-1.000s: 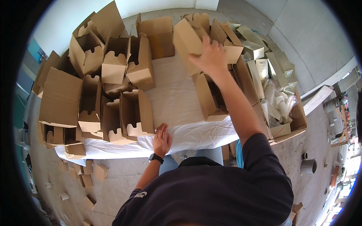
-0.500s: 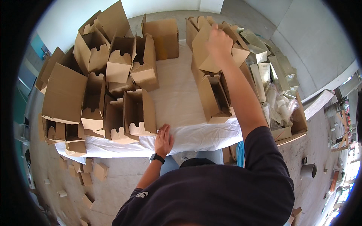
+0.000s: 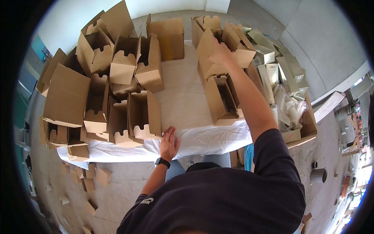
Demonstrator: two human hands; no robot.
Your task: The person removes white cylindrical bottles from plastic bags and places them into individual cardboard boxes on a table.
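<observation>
Head: left hand [image 3: 169, 144] flat, right hand [image 3: 223, 54] on box [image 3: 207, 60], grip unclear; carton [image 3: 308, 121] holds plastic [image 3: 290, 113].

A brown, open-topped cardboard box [image 3: 206, 58] sits on the right, beside similar boxes [image 3: 216, 103]

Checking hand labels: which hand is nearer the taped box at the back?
Right. The right hand touches another box right of the taped box; the left hand is on the cloth, nearer the person.

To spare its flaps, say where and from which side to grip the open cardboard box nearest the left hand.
Probably pinch the open cardboard box by its right rim, from the right: its top gapes, white cloth borders that side, another box crowds its left.
</observation>
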